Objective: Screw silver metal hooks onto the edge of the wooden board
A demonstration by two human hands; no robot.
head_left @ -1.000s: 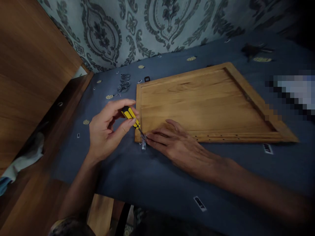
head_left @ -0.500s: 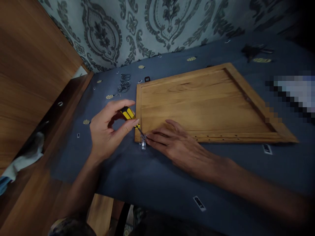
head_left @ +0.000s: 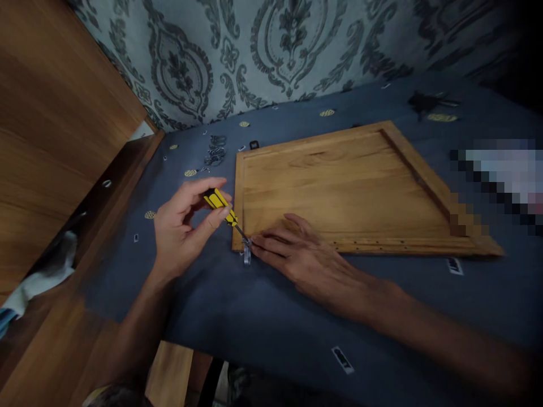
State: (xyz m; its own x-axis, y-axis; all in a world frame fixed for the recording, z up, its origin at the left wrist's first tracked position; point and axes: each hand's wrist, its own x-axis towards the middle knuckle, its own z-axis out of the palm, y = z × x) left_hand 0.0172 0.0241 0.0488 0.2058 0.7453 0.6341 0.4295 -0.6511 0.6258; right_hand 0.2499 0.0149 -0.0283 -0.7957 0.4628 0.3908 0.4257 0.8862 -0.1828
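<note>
A: Work point first. Where is the screwdriver?

B: One yellow-and-black screwdriver (head_left: 218,199), held by the handle between thumb and fingers of the left hand (head_left: 173,234). Shaft slants down and rightward from that grip; tip at one shiny metal fitting (head_left: 246,257).

A: And the right hand (head_left: 297,254)?

B: Just right of the tip, fingertips at the fitting, hand laid over the near rail. Pinching or only steadying: cannot tell.

A: Progress?

B: Fitting sits at the near-left corner of one framed wooden panel (head_left: 339,181), driver engaged or very nearly so. Judged mid-step. Screw depth not visible, so whether it is fixed remains open. At least four dark spots (head_left: 356,249), probably holes, run along the near rail, right of both grips; no fitting seen on those.

A: Remaining counts?

B: One cluster of metal hardware (head_left: 216,152), beyond the left grip; pieces overlap, no reliable tally. One small black frame-shaped piece (head_left: 254,145) by the panel's far edge. One dark tool (head_left: 430,102), blurred, far off beyond the right hand. One pixel-masked object (head_left: 500,181), right of the panel. All on one blue printed cloth (head_left: 292,328).
</note>
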